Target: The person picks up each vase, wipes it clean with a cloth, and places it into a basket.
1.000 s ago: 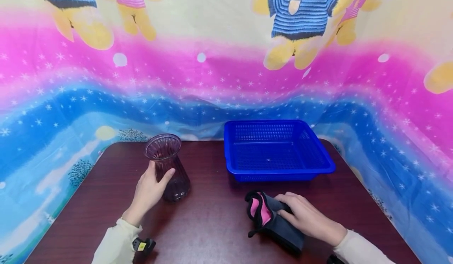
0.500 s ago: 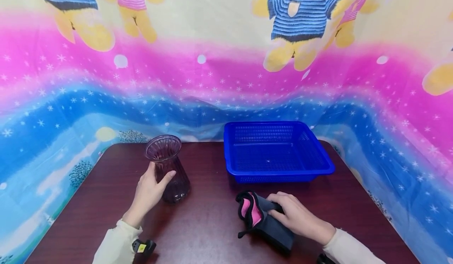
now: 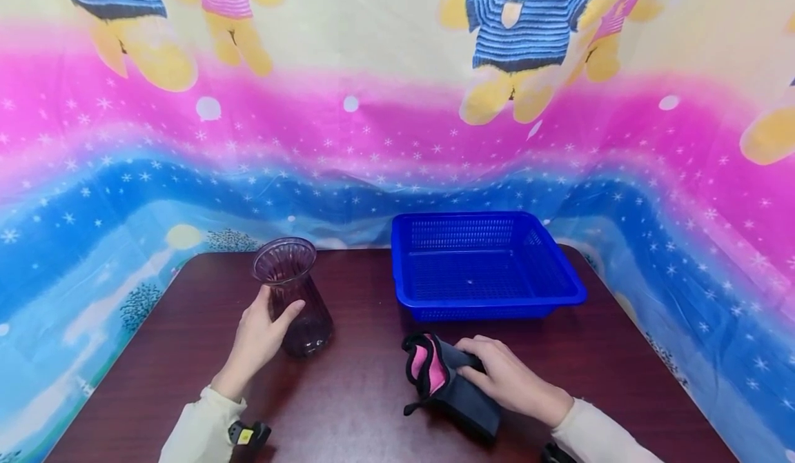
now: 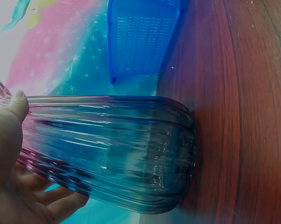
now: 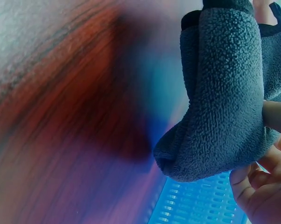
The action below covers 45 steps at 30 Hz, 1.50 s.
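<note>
A purple-tinted, ribbed glass vase [image 3: 304,318] with a flared mouth leans slightly on the left side of the table. My left hand [image 3: 257,335] grips its narrow upper part, the thumb on the near side; in the left wrist view the fingers [image 4: 68,205] curl beneath the glass [image 4: 112,149]. Whether its base touches the table is hard to tell. On the right, my right hand [image 3: 512,377] pinches a folded dark grey cloth [image 3: 459,394] with black edging and a pink inner side. Fuzzy pile shows on the cloth [image 5: 224,93] in the right wrist view. Vase and cloth are apart.
A blue perforated plastic basket [image 3: 487,304] stands at the back right of the dark reddish-brown wooden table [image 3: 360,408], behind the cloth. A printed curtain [image 3: 348,139] with cartoon bears hangs close around the back and sides.
My right hand has carried the folded cloth a short way left, toward the vase. The left hand and the vase have hardly moved.
</note>
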{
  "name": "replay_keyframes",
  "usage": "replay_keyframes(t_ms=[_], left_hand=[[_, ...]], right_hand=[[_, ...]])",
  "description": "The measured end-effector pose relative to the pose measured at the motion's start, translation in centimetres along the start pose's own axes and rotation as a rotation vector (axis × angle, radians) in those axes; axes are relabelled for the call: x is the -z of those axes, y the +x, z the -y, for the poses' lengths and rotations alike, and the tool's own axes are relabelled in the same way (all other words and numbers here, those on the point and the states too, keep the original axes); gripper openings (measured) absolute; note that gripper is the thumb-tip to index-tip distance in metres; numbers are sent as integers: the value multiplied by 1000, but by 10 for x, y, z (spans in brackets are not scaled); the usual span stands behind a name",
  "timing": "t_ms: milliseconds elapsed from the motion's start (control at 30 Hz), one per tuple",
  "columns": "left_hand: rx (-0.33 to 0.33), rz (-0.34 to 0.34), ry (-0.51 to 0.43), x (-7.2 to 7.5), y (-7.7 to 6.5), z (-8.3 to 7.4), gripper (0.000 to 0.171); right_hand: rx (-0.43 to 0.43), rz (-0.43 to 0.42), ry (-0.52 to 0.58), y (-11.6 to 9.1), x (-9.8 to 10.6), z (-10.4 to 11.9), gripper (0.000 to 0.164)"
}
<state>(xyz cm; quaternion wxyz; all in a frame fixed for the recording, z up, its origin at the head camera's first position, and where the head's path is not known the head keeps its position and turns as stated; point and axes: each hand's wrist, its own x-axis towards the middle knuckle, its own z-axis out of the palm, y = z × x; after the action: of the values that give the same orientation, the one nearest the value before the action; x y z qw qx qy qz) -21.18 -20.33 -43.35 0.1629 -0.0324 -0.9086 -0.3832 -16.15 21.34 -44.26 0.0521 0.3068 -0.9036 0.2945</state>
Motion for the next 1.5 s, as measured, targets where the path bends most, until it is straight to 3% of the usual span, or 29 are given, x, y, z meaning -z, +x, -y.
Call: replay_keyframes(t_ms=[567,867,1100,1500], left_hand=[[-20,63,-29,14,9,-5,64],[-39,70,-64,21,13,-7,57],[-74,72,-80,29,17,-10,50],[-102,102,-88,29,19,-10,50]], right_hand=[[-19,15,9,9,-7,7,19],[14,-22,6,14,-13,10,20],[-10,-50,10,22,-18,19,19],[-17,-138,27,33,-24,30,20]])
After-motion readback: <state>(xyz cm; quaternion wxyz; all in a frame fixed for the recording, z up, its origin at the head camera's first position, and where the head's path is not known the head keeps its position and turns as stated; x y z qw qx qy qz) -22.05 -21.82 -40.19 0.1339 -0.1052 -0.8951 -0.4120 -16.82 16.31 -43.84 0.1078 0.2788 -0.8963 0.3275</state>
